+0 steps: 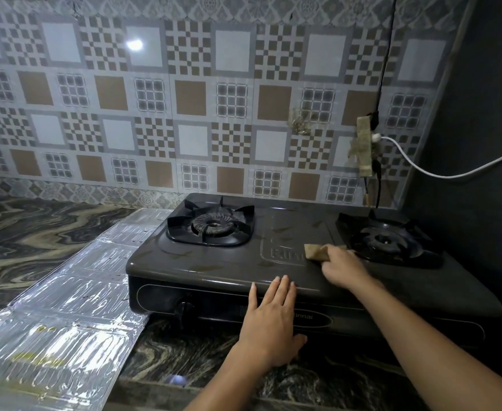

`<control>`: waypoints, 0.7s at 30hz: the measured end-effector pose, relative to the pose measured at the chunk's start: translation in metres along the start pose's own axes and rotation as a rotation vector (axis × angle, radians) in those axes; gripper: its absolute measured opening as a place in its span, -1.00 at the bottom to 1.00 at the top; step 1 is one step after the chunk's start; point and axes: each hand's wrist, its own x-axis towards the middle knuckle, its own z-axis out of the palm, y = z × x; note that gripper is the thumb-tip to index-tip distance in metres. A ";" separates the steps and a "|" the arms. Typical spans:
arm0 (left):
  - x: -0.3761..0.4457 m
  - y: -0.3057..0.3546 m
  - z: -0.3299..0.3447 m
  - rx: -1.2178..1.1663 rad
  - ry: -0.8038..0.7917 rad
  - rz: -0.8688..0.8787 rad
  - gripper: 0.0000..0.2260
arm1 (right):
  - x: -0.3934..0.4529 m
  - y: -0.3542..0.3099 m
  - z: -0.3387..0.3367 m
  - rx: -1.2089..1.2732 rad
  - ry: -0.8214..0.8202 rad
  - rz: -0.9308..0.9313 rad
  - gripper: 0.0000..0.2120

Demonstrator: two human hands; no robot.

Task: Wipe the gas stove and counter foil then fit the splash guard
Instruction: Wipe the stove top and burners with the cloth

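Observation:
A dark two-burner gas stove (220, 265) stands on a marbled counter. My right hand (343, 266) grips a tan cloth (315, 251) and presses it on the stove top between the two burners, beside the right burner (387, 241). My left hand (270, 318) rests flat with straight fingers on the stove's front edge, above the control panel. Silver foil (66, 307) lies flat on the counter to the left of the stove and reaches under its left side. Brown smears show on the stove top near the left burner (211, 226).
A patterned tile wall rises behind the stove. A taped socket (365, 146) with a white cable (451, 173) and black wires hangs at the right rear. A dark wall closes the right side. A control knob (184, 310) sticks out of the stove front.

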 end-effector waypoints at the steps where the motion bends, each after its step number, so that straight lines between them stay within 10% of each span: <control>1: 0.001 0.000 0.000 0.006 0.002 0.000 -0.19 | -0.006 -0.005 0.006 -0.001 0.018 -0.050 -0.57; 7: 0.000 -0.007 0.000 -0.053 0.058 0.036 -0.28 | -0.055 -0.019 0.007 0.085 -0.033 -0.294 -0.63; 13: -0.019 -0.040 -0.010 -0.022 0.169 -0.094 -0.32 | -0.049 -0.015 -0.034 0.428 0.013 -0.164 -0.74; 21: -0.020 -0.051 -0.011 0.044 0.048 -0.192 -0.26 | -0.032 -0.060 0.018 0.109 -0.031 -0.165 -0.64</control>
